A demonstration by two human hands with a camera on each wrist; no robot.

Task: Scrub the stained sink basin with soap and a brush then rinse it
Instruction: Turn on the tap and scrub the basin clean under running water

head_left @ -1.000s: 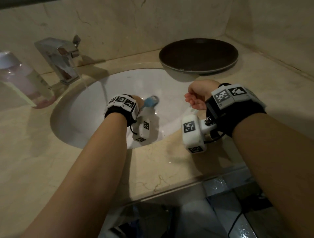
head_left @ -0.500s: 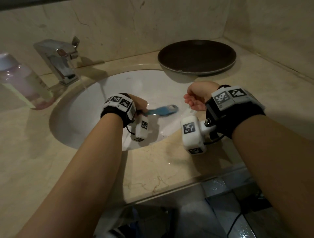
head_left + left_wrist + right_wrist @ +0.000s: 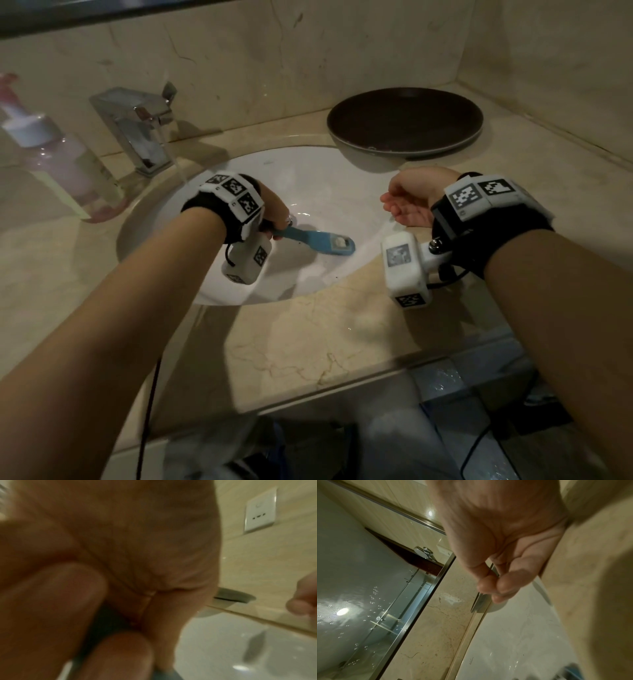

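Sink basin [image 3: 329, 178] is getting its scrub right now, and the left hand [image 3: 274, 210] is doing all the work: its grip is wrapped tight round the handle end of the blue brush [image 3: 317, 241], fingers curled under it. From that grip the brush is running out across the bottom of the basin, long axis lying nearly flat and pointing away from the left hand toward the right-hand wall of the basin, head tilted slightly toward the front rim. The head is sitting down on the white porcelain, as far as I can tell, with a pale blob on its back that could be soap, hard to say.

The right hand [image 3: 409, 202] is hovering over the right edge of the basin, palm turned up, fingers loosely cupped and holding nothing.

Progress-wise, I'm guessing we're mid-scrub. A thin stream is running from the faucet [image 3: 137, 133] at the back-left of the basin, and a few dark specks are sitting near the brush, so there's more scrubbing to do and the proper rinse is yet to come.

Soap bottle [image 3: 58, 161] is standing on the table left of the basin, dark plate [image 3: 404, 120] behind it on the right.
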